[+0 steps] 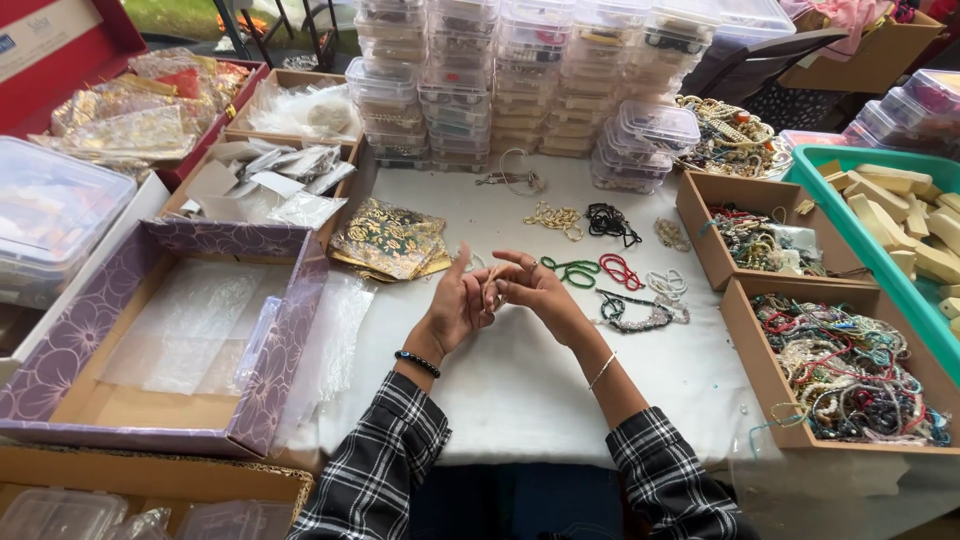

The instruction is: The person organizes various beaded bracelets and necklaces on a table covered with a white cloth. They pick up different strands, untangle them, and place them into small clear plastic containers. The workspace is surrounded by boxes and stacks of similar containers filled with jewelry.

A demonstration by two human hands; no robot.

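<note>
Both hands meet over the white table (pixel 520 390), just in front of the person. The left hand (pixel 455 305) stands palm-inward, thumb pointing up and away, fingers curled toward the right hand (pixel 535 290). The right hand's fingertips pinch a small pale bracelet (pixel 490 287) against the left fingers. It is mostly hidden, so its long axis cannot be told.

Just beyond the hands lie a green bracelet (pixel 572 270) and a red bracelet (pixel 620 270), side by side. Gold-patterned pouches (pixel 390 238) lie to the left. A purple box (pixel 270 350) holds clear bags. 2 cardboard trays (pixel 745 340) of beaded bracelets sit to the right.
</note>
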